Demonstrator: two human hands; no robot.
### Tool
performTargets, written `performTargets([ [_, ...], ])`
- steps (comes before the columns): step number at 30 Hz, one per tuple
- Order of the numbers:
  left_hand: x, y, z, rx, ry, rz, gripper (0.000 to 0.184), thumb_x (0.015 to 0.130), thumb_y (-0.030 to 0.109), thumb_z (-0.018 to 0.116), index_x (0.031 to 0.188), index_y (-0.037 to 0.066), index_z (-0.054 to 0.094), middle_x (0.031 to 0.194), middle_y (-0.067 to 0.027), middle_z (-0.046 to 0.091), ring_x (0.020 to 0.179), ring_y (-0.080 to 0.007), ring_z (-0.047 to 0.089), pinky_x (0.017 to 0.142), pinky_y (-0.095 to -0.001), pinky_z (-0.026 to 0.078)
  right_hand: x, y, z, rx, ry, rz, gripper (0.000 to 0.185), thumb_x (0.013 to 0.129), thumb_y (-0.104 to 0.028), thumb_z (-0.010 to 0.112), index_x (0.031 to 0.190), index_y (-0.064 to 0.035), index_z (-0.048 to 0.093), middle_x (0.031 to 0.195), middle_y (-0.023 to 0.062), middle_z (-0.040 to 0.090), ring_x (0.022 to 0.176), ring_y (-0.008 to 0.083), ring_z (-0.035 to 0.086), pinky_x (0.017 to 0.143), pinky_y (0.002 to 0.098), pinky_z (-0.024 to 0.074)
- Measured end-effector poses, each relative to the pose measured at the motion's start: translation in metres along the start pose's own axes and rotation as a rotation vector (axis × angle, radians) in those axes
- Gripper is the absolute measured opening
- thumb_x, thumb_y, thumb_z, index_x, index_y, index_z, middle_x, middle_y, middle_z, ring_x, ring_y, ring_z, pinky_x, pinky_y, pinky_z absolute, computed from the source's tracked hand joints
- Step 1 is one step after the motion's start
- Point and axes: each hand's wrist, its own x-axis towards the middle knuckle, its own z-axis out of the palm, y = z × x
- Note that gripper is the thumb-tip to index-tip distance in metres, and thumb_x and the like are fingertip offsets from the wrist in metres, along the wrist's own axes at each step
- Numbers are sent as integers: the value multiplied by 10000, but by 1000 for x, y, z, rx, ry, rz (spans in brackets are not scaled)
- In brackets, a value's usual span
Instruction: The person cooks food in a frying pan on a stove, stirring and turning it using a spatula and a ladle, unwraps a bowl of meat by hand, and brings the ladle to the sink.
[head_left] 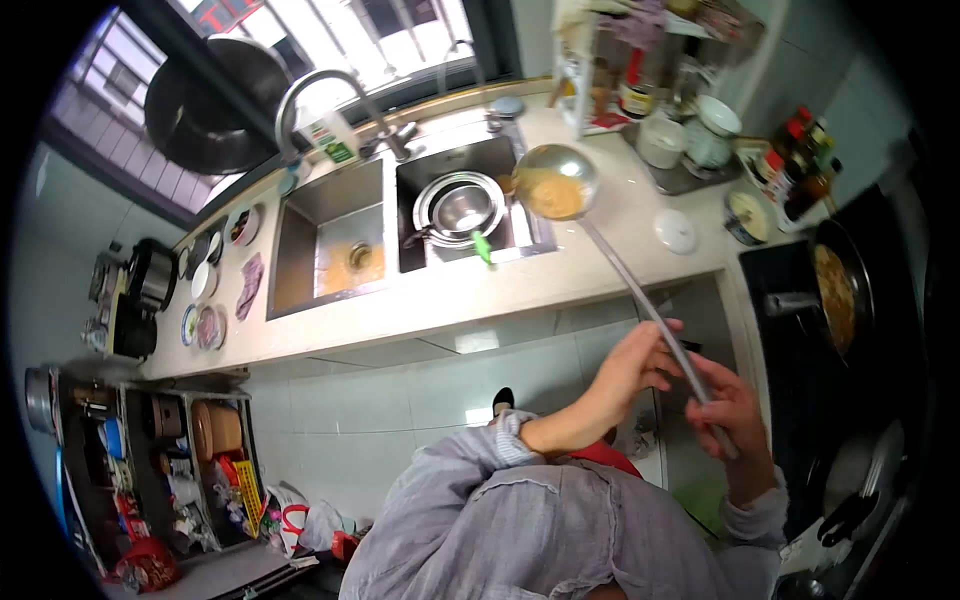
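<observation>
A metal ladle point(640, 290) with a long handle stretches from my hands toward the counter. Its round bowl holds a yellowish-brown liquid point(557, 193) and hangs over the counter, just right of the sink. My right hand point(728, 415) is closed around the lower handle. My left hand point(635, 362) is beside the middle of the handle, its fingers loosely bent and apart; whether it bears any weight I cannot tell. To the right, a black frying pan point(868, 290) with yellowish-brown food in it sits on the dark stove.
The double sink point(328, 215) has nested metal bowls point(462, 208) and a green-handled utensil point(483, 247) on the right side. A white lid point(676, 232), a patterned bowl point(748, 217) and sauce bottles point(800, 165) stand near the stove. Small bowls point(204, 282) and a cloth point(250, 285) lie at left.
</observation>
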Motion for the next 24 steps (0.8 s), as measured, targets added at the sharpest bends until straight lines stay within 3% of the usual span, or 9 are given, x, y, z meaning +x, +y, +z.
performTargets([
  [4,-29,54,-113,13,342,18,375,899,363,384,1072,57,515,846,-33,599,720,-100,579,588,-228,472,100,33,84,-125,-192,75,623,673,15,501,1280,17,360,581,38,506,364,83,443,327,198,331],
  [8,-49,100,-205,-78,609,119,302,893,298,421,1039,62,541,784,-36,572,685,-140,565,586,-274,492,186,76,163,-332,-270,-29,614,706,6,481,1304,-31,348,627,41,510,385,79,447,349,210,337],
  [10,-58,117,-239,-146,678,161,304,906,297,406,1026,60,554,784,-45,570,693,-143,560,583,-281,486,214,84,195,-571,-287,-51,617,701,-24,494,1301,-49,350,652,85,550,441,174,529,414,288,412],
  [13,-69,137,-272,-244,702,214,318,911,313,403,1008,59,569,805,-54,575,719,-150,558,606,-293,478,248,103,220,-1116,-265,-515,624,698,-43,500,1302,-65,348,743,141,590,591,233,589,536,330,455],
  [16,-73,147,-280,-321,748,291,320,896,327,435,1002,58,572,818,-65,579,734,-161,560,625,-298,482,262,110,230,-1206,-264,-701,606,685,-64,505,1278,-76,380,819,167,592,723,279,604,655,363,462],
  [19,-71,140,-290,-325,788,316,346,842,353,523,1001,49,571,926,-95,575,797,-192,560,690,-325,484,266,109,229,-922,-347,-585,556,698,-71,514,1247,-81,427,729,128,587,587,224,584,542,321,456],
  [21,-70,132,-302,-312,777,369,365,850,346,512,1017,24,552,944,-84,568,883,-203,538,769,-367,463,269,100,226,-383,-527,-19,519,701,-68,533,1215,-87,469,632,62,533,462,142,506,420,263,399],
  [22,-68,130,-301,-249,806,387,382,860,350,493,1023,7,536,947,-90,563,895,-209,534,770,-373,463,261,91,225,-179,-527,34,484,706,-54,538,1188,-64,492,590,10,472,406,74,421,352,212,321],
  [24,-67,127,-285,-156,697,398,399,862,386,467,982,9,522,962,-106,543,883,-214,540,726,-343,483,260,98,210,157,-562,155,472,716,-30,518,1184,11,476,585,34,493,397,68,421,331,212,297],
])
